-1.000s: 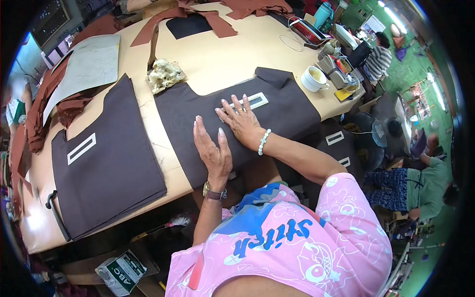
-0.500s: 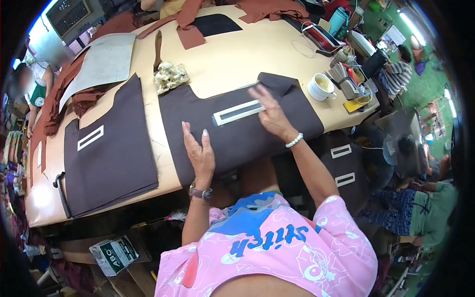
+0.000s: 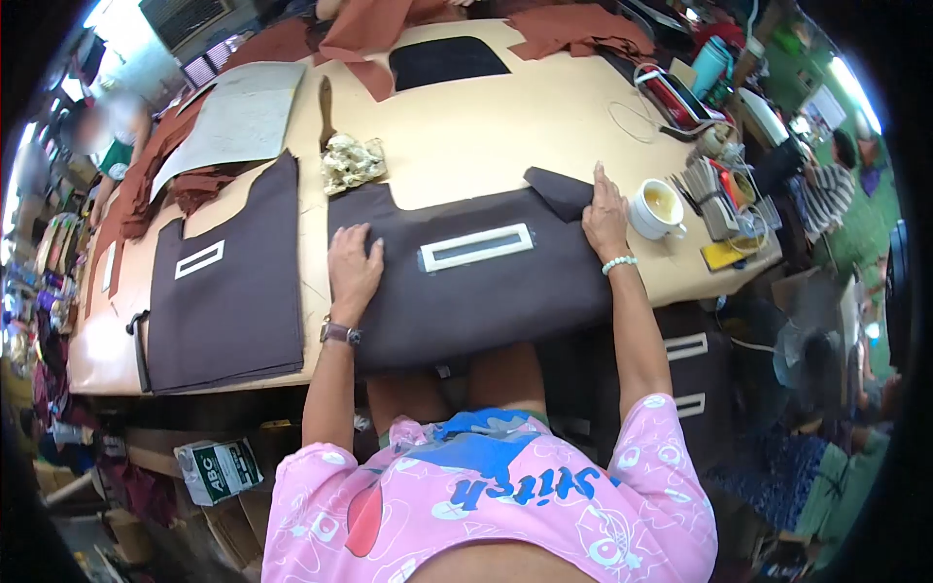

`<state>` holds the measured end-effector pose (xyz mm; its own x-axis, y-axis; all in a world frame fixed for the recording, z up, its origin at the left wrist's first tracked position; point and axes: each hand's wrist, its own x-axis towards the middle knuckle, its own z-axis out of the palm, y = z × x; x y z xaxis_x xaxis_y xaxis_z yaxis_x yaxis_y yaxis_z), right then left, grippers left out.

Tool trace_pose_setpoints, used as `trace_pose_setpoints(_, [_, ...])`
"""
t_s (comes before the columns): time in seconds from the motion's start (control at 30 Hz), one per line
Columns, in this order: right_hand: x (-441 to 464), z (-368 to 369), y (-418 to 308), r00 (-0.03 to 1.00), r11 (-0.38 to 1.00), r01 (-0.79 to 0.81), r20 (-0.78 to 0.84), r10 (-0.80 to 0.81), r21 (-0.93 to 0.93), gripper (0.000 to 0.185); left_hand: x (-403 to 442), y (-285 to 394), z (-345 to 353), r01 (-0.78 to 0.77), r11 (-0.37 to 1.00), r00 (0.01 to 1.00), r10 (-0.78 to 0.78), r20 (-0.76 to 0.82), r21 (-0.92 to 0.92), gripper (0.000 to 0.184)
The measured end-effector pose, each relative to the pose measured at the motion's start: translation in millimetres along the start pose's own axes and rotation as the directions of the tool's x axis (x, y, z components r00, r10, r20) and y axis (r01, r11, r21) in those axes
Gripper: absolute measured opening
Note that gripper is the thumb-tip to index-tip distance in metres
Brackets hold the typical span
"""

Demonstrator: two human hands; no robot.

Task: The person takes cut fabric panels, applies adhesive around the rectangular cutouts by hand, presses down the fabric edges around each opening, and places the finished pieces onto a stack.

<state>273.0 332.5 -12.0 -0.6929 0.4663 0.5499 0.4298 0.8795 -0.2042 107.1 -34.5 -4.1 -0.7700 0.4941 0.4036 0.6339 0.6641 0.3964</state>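
Note:
A dark fabric piece [image 3: 466, 301] lies across the table's front edge, with a pale rectangular frame [image 3: 476, 247] on it. At its left edge rests my left hand [image 3: 354, 267], fingers slightly curled and apart, holding nothing. My right hand [image 3: 605, 216] lies at the right edge by the folded corner [image 3: 561, 192]; its fingers point away and look close together, and whether they grip the edge is unclear. To the left is a stack of dark pieces [image 3: 228, 301] with a smaller pale frame [image 3: 199, 258].
A white cup [image 3: 657, 209] stands just right of my right hand. Behind the fabric lie a brush [image 3: 327, 112] and a crumpled yellowish lump [image 3: 352, 163]. Grey sheet [image 3: 238, 117] and rust-coloured cloth [image 3: 364, 34] lie farther back. A co-worker [image 3: 121, 131] is at the left.
Both hands have moved apart from the middle of the fabric to its left and right edges. The pale frame is now uncovered. The view has shifted.

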Motion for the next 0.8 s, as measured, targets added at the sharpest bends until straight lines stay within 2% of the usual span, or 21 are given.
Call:
trace_pose_setpoints(0.03, [0,5,1,1.0,1.0,0.003,-0.006,-0.003,0.023,0.067,5,-7,11,-0.072,0.994,0.995,0.077,-0.058,0.087,0.041])
trace_pose_setpoints(0.13, [0,5,-1,1.0,1.0,-0.02,-0.015,0.02,0.015,0.067,30,-16,26,-0.076,0.995,0.988,0.084,-0.127,0.065,0.046])
trace_pose_setpoints(0.17, [0,4,-3,0.999,1.0,-0.023,-0.03,0.024,0.019,0.067,41,-15,26,0.025,0.999,0.994,-0.022,-0.105,0.024,0.057])
trace_pose_setpoints(0.27, [-1,4,-3,0.998,1.0,-0.022,-0.062,0.023,0.016,0.068,73,-2,16,0.183,0.97,0.969,-0.15,-0.195,0.162,0.068])
trace_pose_setpoints(0.3, [-1,3,-5,0.998,0.999,-0.022,-0.058,0.024,0.028,0.068,83,-2,14,0.213,0.962,0.968,-0.183,-0.172,0.173,0.078])
trace_pose_setpoints(0.4, [2,0,-6,0.998,0.999,-0.015,-0.055,0.017,0.04,0.068,100,-10,26,0.151,0.966,0.956,-0.089,-0.278,0.209,0.084])
trace_pose_setpoints(0.43, [2,0,-6,0.999,0.999,-0.014,-0.051,0.016,0.047,0.068,104,-15,30,0.148,0.975,0.954,-0.097,-0.284,0.165,0.088])
trace_pose_setpoints(0.67, [1,-1,-8,0.998,0.999,0.003,-0.058,0.0,0.048,0.067,86,-31,37,0.359,0.929,0.899,-0.319,-0.3,0.088,0.093])
trace_pose_setpoints(0.8, [1,2,-5,0.999,0.998,-0.003,-0.037,0.006,0.064,0.067,93,-39,29,0.38,0.922,0.915,-0.363,-0.175,0.075,0.087])
